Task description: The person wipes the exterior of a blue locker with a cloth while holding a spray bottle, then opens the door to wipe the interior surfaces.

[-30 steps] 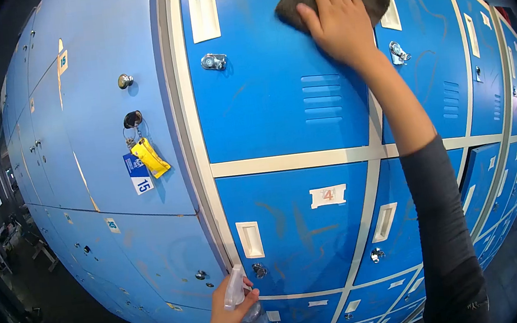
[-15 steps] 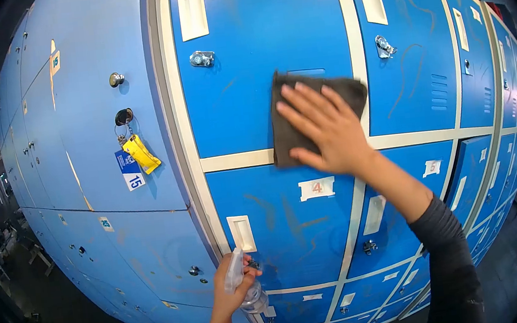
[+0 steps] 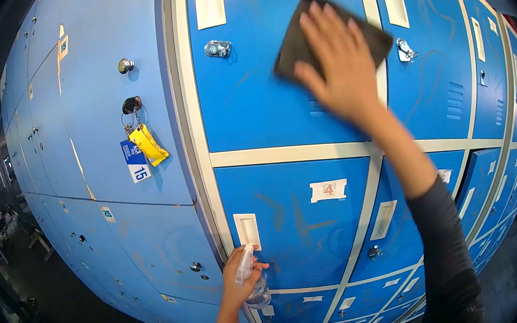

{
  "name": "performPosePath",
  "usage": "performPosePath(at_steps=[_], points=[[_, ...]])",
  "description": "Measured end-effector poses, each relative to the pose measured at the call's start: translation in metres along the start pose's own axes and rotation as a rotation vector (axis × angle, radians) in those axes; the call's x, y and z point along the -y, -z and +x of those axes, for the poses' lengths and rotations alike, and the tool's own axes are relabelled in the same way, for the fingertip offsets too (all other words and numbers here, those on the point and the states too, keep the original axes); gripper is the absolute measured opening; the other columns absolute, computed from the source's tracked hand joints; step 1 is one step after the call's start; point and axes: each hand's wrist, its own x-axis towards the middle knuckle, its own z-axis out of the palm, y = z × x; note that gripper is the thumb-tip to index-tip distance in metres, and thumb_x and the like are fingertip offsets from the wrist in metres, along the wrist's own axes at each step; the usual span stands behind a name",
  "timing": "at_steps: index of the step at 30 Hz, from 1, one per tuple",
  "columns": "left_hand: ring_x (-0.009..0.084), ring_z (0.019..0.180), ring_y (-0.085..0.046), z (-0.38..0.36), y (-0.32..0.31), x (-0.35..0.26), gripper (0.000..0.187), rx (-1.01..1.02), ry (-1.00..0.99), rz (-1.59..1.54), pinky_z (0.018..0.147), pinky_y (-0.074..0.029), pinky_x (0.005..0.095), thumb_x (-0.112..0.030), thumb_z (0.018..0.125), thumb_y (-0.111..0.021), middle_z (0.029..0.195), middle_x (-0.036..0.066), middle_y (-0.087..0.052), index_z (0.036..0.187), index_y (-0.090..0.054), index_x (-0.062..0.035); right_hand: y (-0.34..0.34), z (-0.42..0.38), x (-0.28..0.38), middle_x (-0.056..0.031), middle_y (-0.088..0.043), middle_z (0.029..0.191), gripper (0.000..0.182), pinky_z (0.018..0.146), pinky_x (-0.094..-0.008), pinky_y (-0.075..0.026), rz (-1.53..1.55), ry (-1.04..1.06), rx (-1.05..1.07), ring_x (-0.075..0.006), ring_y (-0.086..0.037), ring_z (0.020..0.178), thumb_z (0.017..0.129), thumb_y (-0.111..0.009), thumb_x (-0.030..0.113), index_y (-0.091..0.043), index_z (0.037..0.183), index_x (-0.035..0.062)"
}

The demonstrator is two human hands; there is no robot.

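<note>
Under the spread right hand (image 3: pixel 344 73), the cloth (image 3: pixel 294 48) lies against the upper door (image 3: pixel 256 111). Below, the left hand (image 3: pixel 235 280) curls round the bottle (image 3: pixel 259 295); a loose grip could drop it, or a wide sweep snag the cloth on the lock (image 3: pixel 218 49).

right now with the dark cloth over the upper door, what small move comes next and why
I'd probably slide the right hand and the cloth down onto the door numbered 4, since brownish smears show on it and the left hand, holding the spray bottle, sits clear to their lower left.
</note>
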Motion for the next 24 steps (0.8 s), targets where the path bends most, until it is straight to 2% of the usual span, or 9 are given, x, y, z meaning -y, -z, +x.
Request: performPosePath(at_steps=[4, 7, 11, 13, 16, 17, 19, 23, 24], points=[[0.0215, 0.087, -0.066, 0.000, 0.003, 0.003, 0.045, 0.019, -0.025, 0.063, 0.079, -0.058, 0.0350, 0.008, 0.075, -0.058, 0.113, 0.013, -0.054, 0.119, -0.051, 0.0047, 0.028, -0.088, 0.073, -0.0100, -0.031, 0.152, 0.075, 0.115, -0.0462, -0.015, 0.231, 0.115, 0.404, -0.0258, -0.025, 0.142, 0.082, -0.056, 0.047, -0.037, 0.144, 0.0112], [0.0210, 0.086, -0.065, 0.002, 0.005, 0.001, 0.045, 0.038, 0.006, 0.058, 0.079, -0.058, 0.0354, 0.008, 0.075, -0.058, 0.111, 0.012, -0.054, 0.119, -0.050, 0.0051, 0.034, -0.096, 0.079, -0.0072, -0.034, 0.151, 0.071, 0.115, -0.0425, -0.017, 0.224, 0.200, 0.460, -0.0212, -0.027, 0.142, 0.083, -0.055, 0.047, -0.038, 0.144, 0.0135], [0.0209, 0.087, -0.065, 0.000, 0.006, 0.004, 0.046, 0.037, 0.057, -0.003, 0.079, -0.058, 0.0362, 0.007, 0.075, -0.059, 0.109, 0.012, -0.054, 0.120, -0.050, 0.0051, 0.016, -0.040, 0.055, -0.0080, -0.034, 0.151, 0.068, 0.115, -0.0438, -0.019, 0.227, 0.159, 0.336, -0.0234, -0.029, 0.141, 0.083, -0.057, 0.043, -0.041, 0.142, 0.0128], [0.0212, 0.087, -0.065, 0.000, 0.006, 0.007, 0.046, 0.029, 0.078, -0.118, 0.080, -0.058, 0.0369, 0.006, 0.075, -0.059, 0.110, 0.012, -0.053, 0.120, -0.050, 0.0049, -0.003, 0.003, 0.034, -0.0094, -0.038, 0.148, 0.065, 0.114, -0.0451, -0.022, 0.129, 0.153, 0.169, -0.0255, -0.032, 0.139, 0.085, -0.056, 0.042, -0.042, 0.141, 0.0119], [0.0229, 0.088, -0.066, 0.000, 0.007, 0.004, 0.049, 0.048, 0.114, -0.063, 0.080, -0.058, 0.0383, 0.012, 0.074, -0.057, 0.114, 0.013, -0.051, 0.121, -0.049, 0.0051, -0.039, 0.070, -0.003, -0.0090, -0.043, 0.145, 0.057, 0.112, -0.0439, -0.025, -0.021, 0.147, -0.087, -0.0241, -0.036, 0.136, 0.089, -0.053, 0.041, -0.047, 0.137, 0.0121], [0.0233, 0.088, -0.066, 0.000, 0.009, 0.004, 0.049, 0.053, 0.122, -0.042, 0.080, -0.058, 0.0384, 0.014, 0.074, -0.057, 0.114, 0.013, -0.050, 0.121, -0.049, 0.0051, -0.042, 0.093, -0.010, -0.0079, -0.039, 0.148, 0.057, 0.113, -0.0440, -0.023, -0.054, 0.116, -0.066, -0.0242, -0.035, 0.137, 0.091, -0.051, 0.039, -0.042, 0.141, 0.0131], [0.0239, 0.089, -0.066, 0.003, 0.011, 0.001, 0.049, 0.081, 0.096, -0.004, 0.079, -0.059, 0.0379, 0.016, 0.073, -0.056, 0.116, 0.013, -0.050, 0.120, -0.050, 0.0051, -0.043, 0.125, -0.016, -0.0200, -0.040, 0.144, 0.060, 0.114, -0.0431, -0.021, -0.016, 0.091, -0.088, -0.0310, -0.033, 0.137, 0.090, -0.048, 0.039, -0.044, 0.136, -0.0006], [0.0242, 0.086, -0.068, 0.004, 0.014, 0.004, 0.043, 0.104, 0.076, 0.037, 0.075, -0.058, 0.0334, 0.013, 0.073, -0.056, 0.112, 0.014, -0.051, 0.115, -0.053, 0.0069, -0.041, 0.114, 0.004, -0.0185, -0.040, 0.145, 0.059, 0.114, -0.0429, -0.021, -0.055, 0.023, -0.089, -0.0305, -0.032, 0.137, 0.090, -0.048, 0.037, -0.044, 0.137, 0.0018], [0.0246, 0.086, -0.069, 0.005, 0.015, -0.005, 0.040, 0.122, 0.088, 0.057, 0.074, -0.057, 0.0320, 0.011, 0.073, -0.056, 0.111, 0.014, -0.051, 0.113, -0.054, 0.0078, -0.043, 0.096, 0.012, -0.0143, -0.042, 0.144, 0.059, 0.113, -0.0435, -0.022, -0.050, 0.031, -0.108, -0.0279, -0.035, 0.136, 0.089, -0.051, 0.038, -0.045, 0.137, 0.0054]])
